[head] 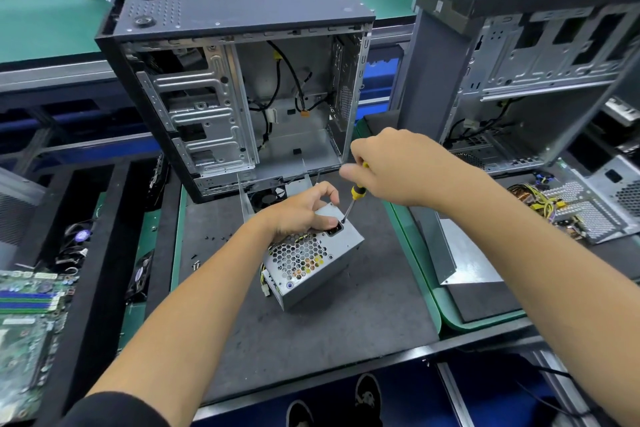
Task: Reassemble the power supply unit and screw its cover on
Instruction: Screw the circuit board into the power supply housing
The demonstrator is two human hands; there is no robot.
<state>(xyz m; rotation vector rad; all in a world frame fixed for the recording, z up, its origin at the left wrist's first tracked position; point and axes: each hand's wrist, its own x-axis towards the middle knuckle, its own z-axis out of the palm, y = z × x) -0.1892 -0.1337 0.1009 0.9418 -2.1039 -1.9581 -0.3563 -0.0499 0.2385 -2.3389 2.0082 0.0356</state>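
Head view, looking down at the bench: the power supply unit [313,258] sits tilted on the dark mat [311,329], just below centre, its honeycomb grille facing up toward the camera and yellow wires showing through the holes. The left hand [299,210] comes in from seven o'clock and clamps over the unit's far top edge, fingers curled around the metal, thumb pressed near the black socket. The right hand [398,166] reaches in from four o'clock, closed around the yellow-and-black handle of a screwdriver [351,201]; the shaft slants down to eight o'clock and the tip meets the casing right at the socket corner, just beside the left thumb. Whether a screw sits under the tip is too small to tell.

At twelve o'clock stands an open computer case [239,87], gutted, loose cables hanging inside. A second open case [526,73] stands at two o'clock. Small dark screws [216,238] lie scattered on the mat at nine o'clock of the unit. A green circuit board [29,308] rests at the far left edge.
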